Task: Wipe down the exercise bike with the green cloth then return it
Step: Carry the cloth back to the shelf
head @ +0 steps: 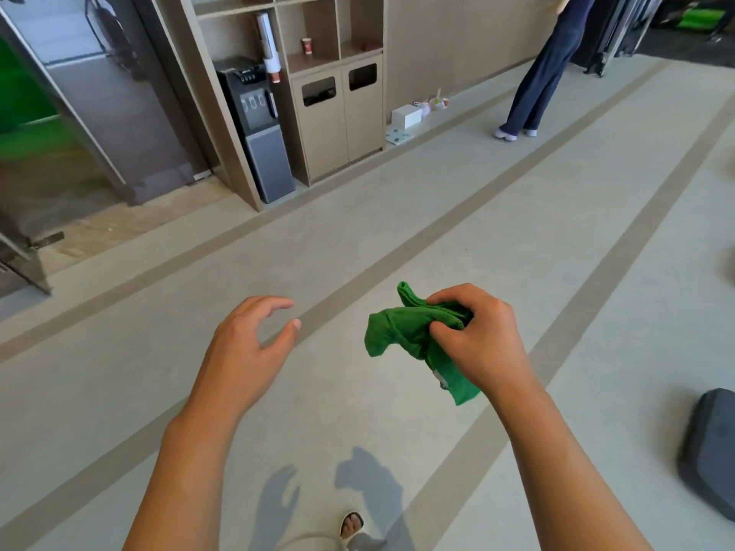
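A sandalled foot shows at the bottom edge, on the pale floor with its darker stripes; above it both bare forearms reach forward; the right hand grips the green cloth, bunched, with thumb and curled fingers closed round its middle; one end of the cloth sticks up past the fingers, another fold hangs to the left, and a corner trails below the palm; the left hand is held apart from the cloth, empty, fingers loosely curved and thumb spread; beyond stand a water dispenser beside a wooden shelf unit; another person stands by the far wall; a dark grey object lies at the right edge.
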